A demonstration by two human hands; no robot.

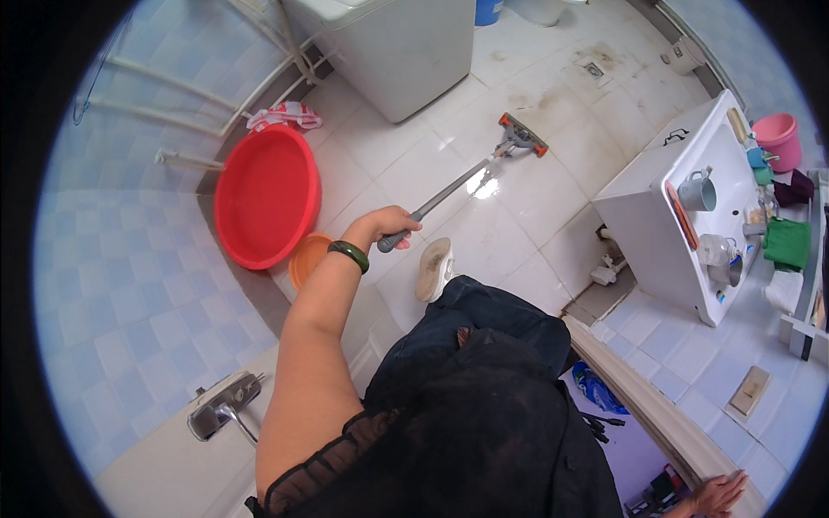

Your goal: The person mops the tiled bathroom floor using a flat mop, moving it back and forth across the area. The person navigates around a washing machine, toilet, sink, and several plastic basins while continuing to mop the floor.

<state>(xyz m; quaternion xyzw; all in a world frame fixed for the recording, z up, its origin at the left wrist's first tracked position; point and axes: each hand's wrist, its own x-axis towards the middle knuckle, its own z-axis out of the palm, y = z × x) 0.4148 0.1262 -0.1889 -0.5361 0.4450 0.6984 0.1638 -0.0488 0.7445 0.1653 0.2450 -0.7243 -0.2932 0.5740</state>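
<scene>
My left hand (390, 223), with a dark green bangle on its wrist, is closed around the grey grip of a long-handled floor mop (456, 186). The handle slants away to the upper right. At its far end a flat mop head (523, 136) with orange ends rests on the white tiled floor (414, 162). In the lower right corner my right hand (719, 495) lies against the door frame (686, 447) with nothing held in it. One white shoe (435, 269) shows below the grip, its sole turned up.
A red basin (267, 197) and an orange basin (307, 259) lean at the left wall. A washing machine (401, 61) stands ahead. The washbasin cabinet (647, 175), with cups on top, juts in at right. Brown stains surround the floor drain (593, 70). A chrome tap (223, 408) sticks out at lower left.
</scene>
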